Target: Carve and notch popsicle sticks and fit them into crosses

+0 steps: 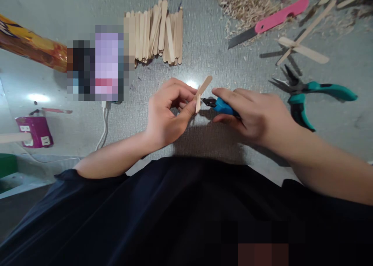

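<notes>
Left hand (171, 114) pinches craft sticks (205, 84), right hand (259, 112) wraps blue pliers (223, 106); below the pink saw (281, 16) one stick cross (313, 53) looks joined; left of it, a stick stack (145, 35) isn't.

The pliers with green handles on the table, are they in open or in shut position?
Open. The pliers lie with their two handles spread apart, and the tips of their jaws also stand apart.

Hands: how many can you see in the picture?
2: the left hand, pinching a small wooden piece, and the right hand, gripping a blue tool beside it. No others show.
</notes>
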Motion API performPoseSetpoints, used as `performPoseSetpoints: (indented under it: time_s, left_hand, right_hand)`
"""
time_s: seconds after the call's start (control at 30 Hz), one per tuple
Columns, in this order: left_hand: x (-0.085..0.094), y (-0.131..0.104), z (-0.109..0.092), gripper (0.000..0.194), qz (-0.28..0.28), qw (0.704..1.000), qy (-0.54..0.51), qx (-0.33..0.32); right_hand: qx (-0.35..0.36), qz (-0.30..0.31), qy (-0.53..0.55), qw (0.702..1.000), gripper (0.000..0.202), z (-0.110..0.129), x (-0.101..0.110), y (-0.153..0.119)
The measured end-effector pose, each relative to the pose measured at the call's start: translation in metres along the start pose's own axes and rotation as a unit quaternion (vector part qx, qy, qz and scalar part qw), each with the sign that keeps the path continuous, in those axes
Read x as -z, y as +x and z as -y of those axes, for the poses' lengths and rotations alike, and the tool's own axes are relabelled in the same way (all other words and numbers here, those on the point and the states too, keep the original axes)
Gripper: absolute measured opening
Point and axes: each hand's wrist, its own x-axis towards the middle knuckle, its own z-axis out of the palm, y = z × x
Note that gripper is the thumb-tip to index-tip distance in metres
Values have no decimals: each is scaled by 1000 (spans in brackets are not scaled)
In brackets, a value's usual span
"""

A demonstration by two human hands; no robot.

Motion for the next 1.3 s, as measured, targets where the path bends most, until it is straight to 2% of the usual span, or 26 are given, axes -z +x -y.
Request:
performPoseSetpoints:
  time_s: [0.2, 0.33, 0.5, 0.63, 0.77, 0.9, 1.03, 1.3]
  left_hand:
    - [2, 0, 4, 42, 6, 1000, 1, 2]
    - [-2, -3, 6, 47, 41, 997, -55, 42]
    - [-3, -3, -2, 54, 74, 982, -126, 120]
    - [-2, -2, -3, 49, 82, 976, -145, 142]
    - [-1, -5, 3, 43, 100, 975, -147, 133]
    - [0, -10, 11, 41, 82, 988, -98, 87]
    - [0, -11, 12, 43, 81, 990, -78, 91]
    - [0, 4, -1, 58, 82, 959, -168, 212]
  right_hand:
    - [-41, 59, -18, 997, 59, 11, 4, 4]
    - [-55, 108, 1, 993, 51, 16, 7, 6]
    - [-51, 111, -10, 992, 50, 15, 6, 7]
    - [-44, 125, -15, 991, 55, 15, 4, 8]
    - [-41, 126, -6, 991, 57, 18, 3, 6]
    - [-40, 127, -10, 991, 58, 22, 2, 4]
    - [-45, 131, -16, 990, 55, 24, 1, 5]
    - [-52, 103, -31, 993, 66, 13, 6, 8]
